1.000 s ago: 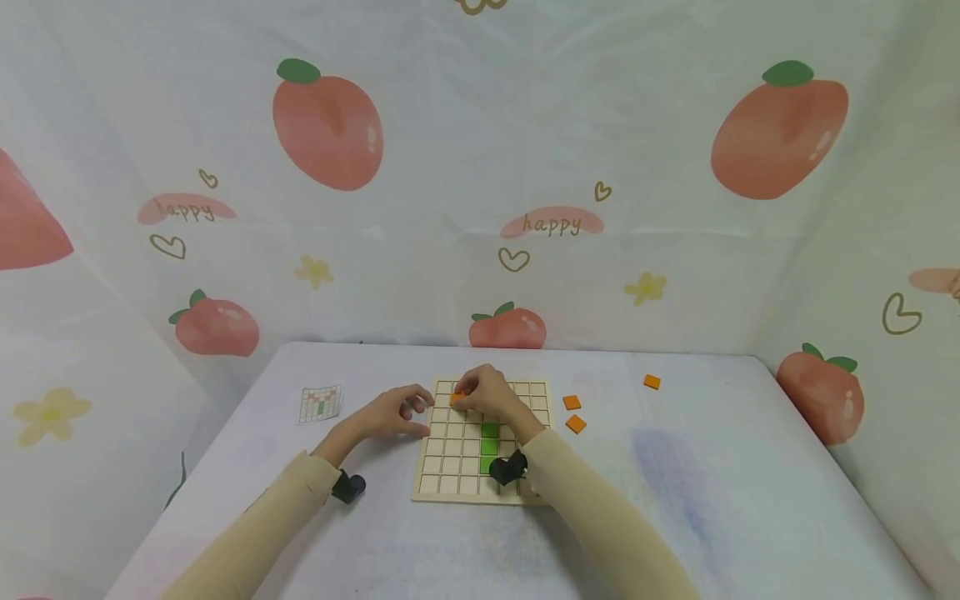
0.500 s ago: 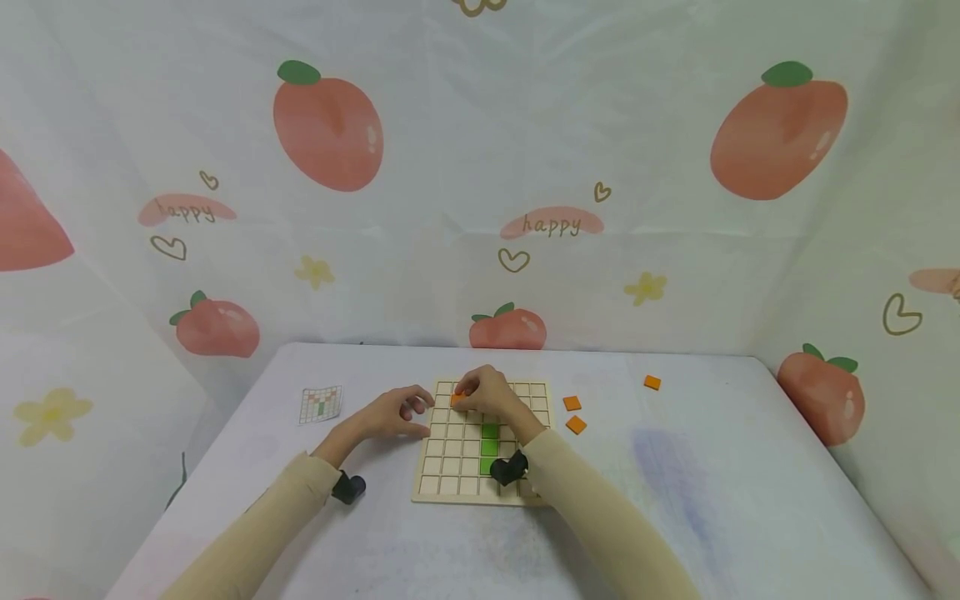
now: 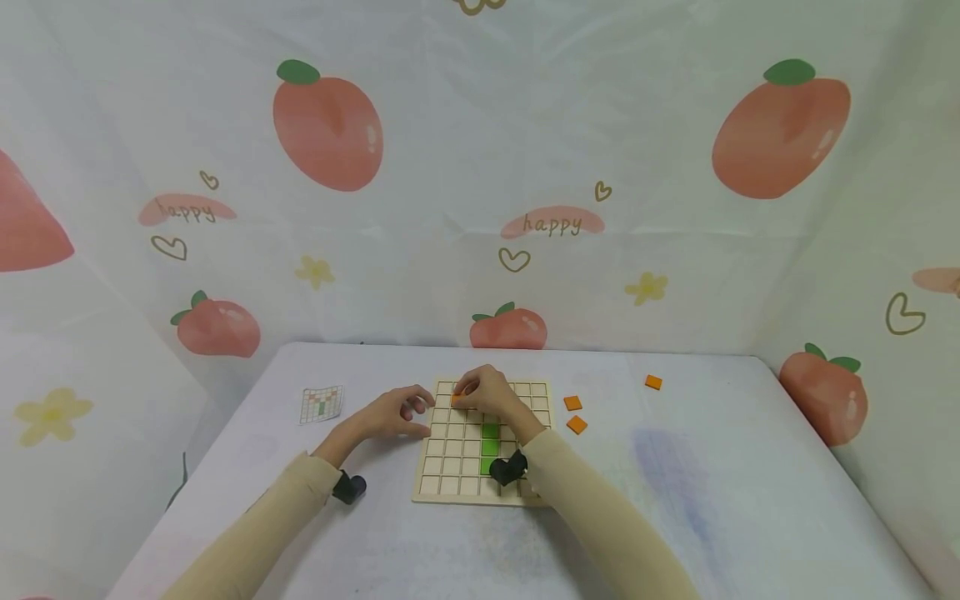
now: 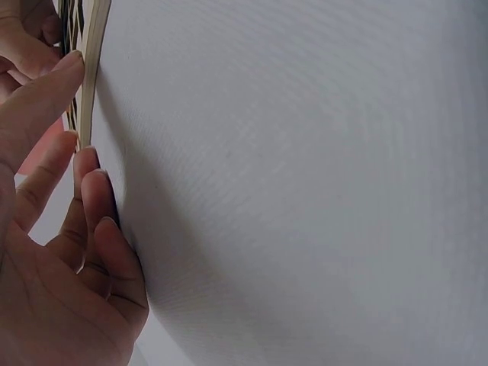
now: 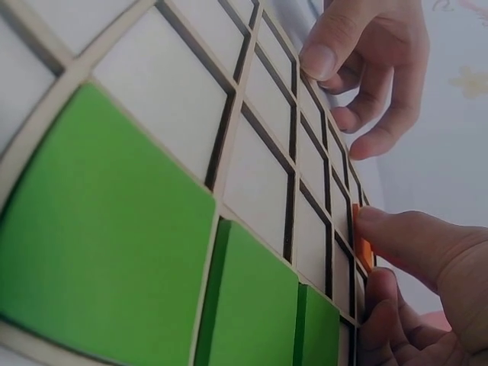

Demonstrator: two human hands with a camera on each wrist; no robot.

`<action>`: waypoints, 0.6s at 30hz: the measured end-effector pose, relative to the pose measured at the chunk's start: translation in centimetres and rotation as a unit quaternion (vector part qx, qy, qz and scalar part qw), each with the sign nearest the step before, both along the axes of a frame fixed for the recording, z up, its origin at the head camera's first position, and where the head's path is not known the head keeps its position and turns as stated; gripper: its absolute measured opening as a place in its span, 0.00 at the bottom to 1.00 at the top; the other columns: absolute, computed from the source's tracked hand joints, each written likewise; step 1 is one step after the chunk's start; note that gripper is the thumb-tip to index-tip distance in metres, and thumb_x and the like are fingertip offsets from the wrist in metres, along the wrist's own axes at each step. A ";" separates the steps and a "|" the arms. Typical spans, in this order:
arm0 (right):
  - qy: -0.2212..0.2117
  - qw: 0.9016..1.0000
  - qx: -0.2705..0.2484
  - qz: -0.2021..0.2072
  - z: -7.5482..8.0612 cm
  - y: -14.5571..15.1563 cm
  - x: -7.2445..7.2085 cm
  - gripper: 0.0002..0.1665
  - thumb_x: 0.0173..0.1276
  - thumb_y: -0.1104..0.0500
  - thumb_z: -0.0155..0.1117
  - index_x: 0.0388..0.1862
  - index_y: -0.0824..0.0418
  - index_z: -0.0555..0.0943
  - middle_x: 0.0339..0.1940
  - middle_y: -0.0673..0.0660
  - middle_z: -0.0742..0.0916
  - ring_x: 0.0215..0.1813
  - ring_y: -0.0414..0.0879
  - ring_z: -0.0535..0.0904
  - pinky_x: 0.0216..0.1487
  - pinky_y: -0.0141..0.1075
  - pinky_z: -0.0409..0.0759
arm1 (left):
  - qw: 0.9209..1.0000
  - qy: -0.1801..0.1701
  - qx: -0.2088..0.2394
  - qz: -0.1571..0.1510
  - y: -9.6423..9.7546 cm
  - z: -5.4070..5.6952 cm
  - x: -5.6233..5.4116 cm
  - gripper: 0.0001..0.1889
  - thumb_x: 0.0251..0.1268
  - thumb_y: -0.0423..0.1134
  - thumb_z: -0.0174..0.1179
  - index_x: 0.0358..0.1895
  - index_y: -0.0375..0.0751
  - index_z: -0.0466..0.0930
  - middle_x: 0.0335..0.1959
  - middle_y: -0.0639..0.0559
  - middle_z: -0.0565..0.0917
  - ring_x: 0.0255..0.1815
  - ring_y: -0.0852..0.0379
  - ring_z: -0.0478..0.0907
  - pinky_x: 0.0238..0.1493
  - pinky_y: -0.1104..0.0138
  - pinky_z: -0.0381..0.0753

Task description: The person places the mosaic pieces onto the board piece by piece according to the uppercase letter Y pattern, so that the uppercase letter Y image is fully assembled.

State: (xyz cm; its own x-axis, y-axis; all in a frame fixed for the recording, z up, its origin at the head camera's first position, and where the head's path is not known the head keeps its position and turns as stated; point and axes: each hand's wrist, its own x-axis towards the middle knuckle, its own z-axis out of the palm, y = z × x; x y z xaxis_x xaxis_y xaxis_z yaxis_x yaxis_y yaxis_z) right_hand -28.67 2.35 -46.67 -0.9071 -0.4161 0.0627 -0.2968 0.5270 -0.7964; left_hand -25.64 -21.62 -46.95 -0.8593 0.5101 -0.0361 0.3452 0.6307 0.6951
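A wooden grid board (image 3: 453,463) lies on the table, with a column of green square tiles (image 3: 489,447) in its cells. At the board's far left part, my right hand (image 3: 487,393) pinches an orange square tile (image 3: 456,401). The right wrist view has the thumb against this orange tile (image 5: 364,242), low at the grid's cells. My left hand (image 3: 390,413) is at the board's left edge, its thumb and fingers spread apart. In the left wrist view, the left thumb and fingertips are right at the board's edge (image 4: 93,69), and the other fingers bend loosely.
Two orange tiles (image 3: 573,403) lie just right of the board, and another orange tile (image 3: 653,382) sits farther back right. A small paper card (image 3: 321,405) printed with a coloured grid lies to the left. A patterned curtain (image 3: 420,283) stands behind the white table (image 3: 720,467).
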 end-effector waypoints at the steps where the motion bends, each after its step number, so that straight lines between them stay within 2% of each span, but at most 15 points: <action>1: -0.001 1.000 0.000 0.000 0.0 0.0 0.0 0.07 0.61 0.63 0.78 0.37 0.63 0.89 0.37 0.54 0.87 0.41 0.45 0.79 0.46 0.40 0.77 | 1.000 0.000 0.000 0.000 0.0 0.0 0.0 0.24 0.59 0.39 0.76 0.55 0.37 0.78 0.41 0.50 0.78 0.36 0.53 0.72 0.40 0.63 0.71; 8: -0.002 1.000 -0.009 0.002 0.1 0.2 0.0 0.08 0.61 0.63 0.79 0.37 0.64 0.89 0.37 0.54 0.87 0.41 0.45 0.80 0.47 0.40 0.77 | 1.000 0.001 0.002 -0.002 0.1 0.1 0.1 0.24 0.58 0.38 0.76 0.55 0.37 0.78 0.41 0.48 0.79 0.36 0.52 0.72 0.39 0.63 0.71; 14: -0.019 0.999 -0.032 0.020 0.3 0.9 0.1 0.09 0.62 0.62 0.78 0.39 0.63 0.89 0.38 0.52 0.86 0.42 0.45 0.79 0.46 0.41 0.77 | 1.000 0.001 0.002 -0.003 0.1 0.2 0.2 0.24 0.58 0.38 0.76 0.55 0.37 0.78 0.42 0.49 0.79 0.37 0.52 0.72 0.40 0.63 0.71; 18: -0.014 0.998 -0.040 0.037 0.8 1.9 0.2 0.10 0.64 0.61 0.76 0.42 0.65 0.89 0.41 0.54 0.87 0.44 0.47 0.79 0.45 0.41 0.77 | 1.000 0.000 0.002 -0.001 0.1 0.2 0.2 0.23 0.58 0.38 0.76 0.55 0.37 0.78 0.41 0.49 0.78 0.36 0.53 0.72 0.40 0.63 0.71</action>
State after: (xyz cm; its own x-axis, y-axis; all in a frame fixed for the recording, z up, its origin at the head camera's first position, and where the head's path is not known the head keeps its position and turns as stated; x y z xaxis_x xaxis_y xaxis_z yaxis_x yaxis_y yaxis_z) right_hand -28.51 4.23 -45.83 -0.8760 -0.4768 0.0730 -0.3090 0.4384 -0.8440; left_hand -25.46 -21.52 -46.76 -0.8585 0.5117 -0.0341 0.3458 0.6268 0.6983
